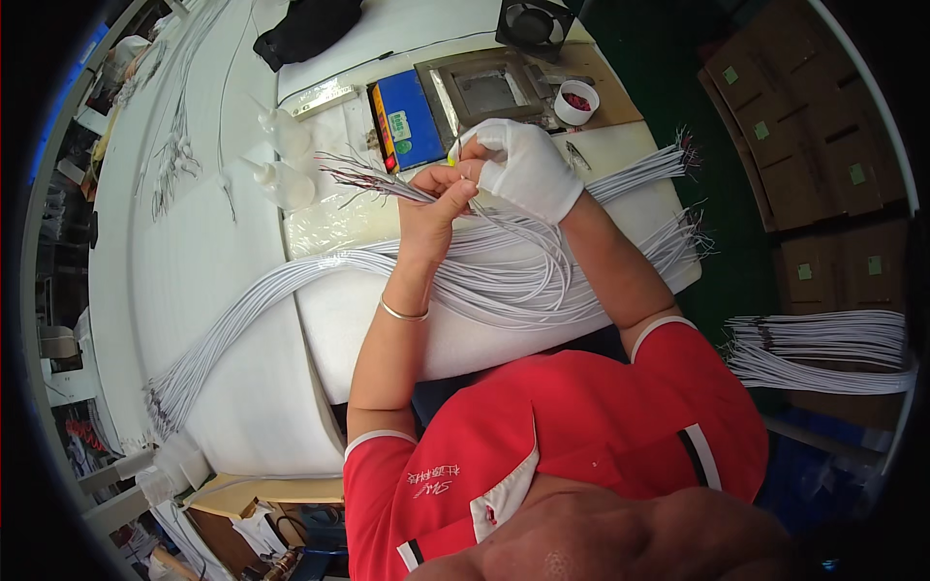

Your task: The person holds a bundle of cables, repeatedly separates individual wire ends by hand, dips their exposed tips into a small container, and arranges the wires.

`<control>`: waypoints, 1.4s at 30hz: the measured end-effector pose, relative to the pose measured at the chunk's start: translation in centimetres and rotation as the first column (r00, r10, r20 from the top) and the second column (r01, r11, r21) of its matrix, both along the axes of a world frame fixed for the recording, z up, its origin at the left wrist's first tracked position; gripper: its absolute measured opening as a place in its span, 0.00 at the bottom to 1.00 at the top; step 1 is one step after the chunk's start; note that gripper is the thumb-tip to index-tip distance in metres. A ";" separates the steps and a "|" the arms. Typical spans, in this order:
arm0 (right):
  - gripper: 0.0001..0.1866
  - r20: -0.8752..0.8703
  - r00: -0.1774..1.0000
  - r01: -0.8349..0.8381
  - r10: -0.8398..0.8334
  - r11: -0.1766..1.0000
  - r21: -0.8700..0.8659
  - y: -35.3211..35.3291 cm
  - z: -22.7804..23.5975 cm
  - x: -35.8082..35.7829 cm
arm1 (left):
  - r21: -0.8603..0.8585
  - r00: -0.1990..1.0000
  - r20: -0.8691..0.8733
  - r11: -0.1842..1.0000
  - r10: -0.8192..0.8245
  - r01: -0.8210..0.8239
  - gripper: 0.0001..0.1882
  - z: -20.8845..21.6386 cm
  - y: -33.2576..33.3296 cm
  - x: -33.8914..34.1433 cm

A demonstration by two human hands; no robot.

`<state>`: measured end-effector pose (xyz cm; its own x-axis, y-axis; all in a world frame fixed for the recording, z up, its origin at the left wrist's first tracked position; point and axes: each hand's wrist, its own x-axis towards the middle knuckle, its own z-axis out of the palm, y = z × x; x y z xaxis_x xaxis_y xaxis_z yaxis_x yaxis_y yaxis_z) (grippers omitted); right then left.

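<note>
My left hand [438, 201], bare with a bangle at the wrist, is closed round a bundle of white cables [383, 182]. Their stripped, reddish-brown wire ends fan out to the left of the fist. Against its fingertips, my right hand [528, 172] works in a white glove with bare fingertips, closed in a pinch. A thin, pointed thing [457, 128] with a yellow bit below it shows at those fingers; I cannot tell its kind. Under both hands, long white cables [513, 276] loop across the pale padded table top [378, 349].
Beyond my hands stands a blue box [407, 118] beside a grey square metal basin [489, 89]. A white cup [575, 103] holds red bits. Two white bottles [288, 184] stand left. A black fan [535, 27] lies at the back; cartons [804, 116] and coiled cables [823, 351] are right.
</note>
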<state>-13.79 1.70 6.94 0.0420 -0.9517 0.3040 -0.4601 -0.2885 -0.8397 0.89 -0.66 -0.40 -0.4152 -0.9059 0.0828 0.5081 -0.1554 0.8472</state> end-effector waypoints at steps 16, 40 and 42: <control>0.09 0.506 0.862 -0.111 -0.032 0.962 0.248 0.1 -0.8 0.2 | -0.017 0.998 -0.058 1.000 -0.022 0.021 0.07 -0.3 0.1 0.1; 0.10 0.590 0.807 -0.173 0.032 0.968 0.183 -1.7 0.5 -0.5 | -0.124 0.979 0.199 0.992 0.035 -0.010 0.06 0.9 1.0 0.0; 0.11 0.608 0.792 -0.187 0.055 0.970 0.156 -1.7 1.0 -0.5 | -0.126 0.978 0.202 0.992 0.049 -0.024 0.08 0.8 1.0 -0.1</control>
